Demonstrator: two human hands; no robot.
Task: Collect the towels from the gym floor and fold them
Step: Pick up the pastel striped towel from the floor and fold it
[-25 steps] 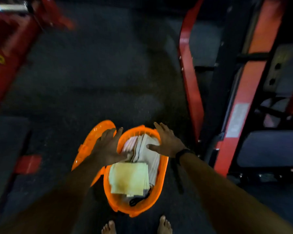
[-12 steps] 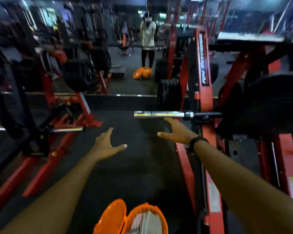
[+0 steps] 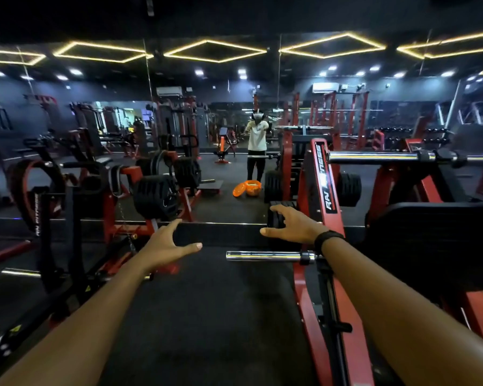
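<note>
Both hands are reaching forward at frame centre, holding nothing: the left hand point(image 3: 170, 247) and the right hand point(image 3: 294, 227) are spreading their fingers over the dark gym floor point(image 3: 207, 302). No loose towels are showing; an orange basket point(image 3: 252, 188) is appearing only in the mirror, mid-frame. Towels, being soft and light, are probably best pinched at corners.

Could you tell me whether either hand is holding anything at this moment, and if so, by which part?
Nothing is held. The left hand and the right hand are both stretched forward with fingers spread and empty, above the dark gym floor.
</note>
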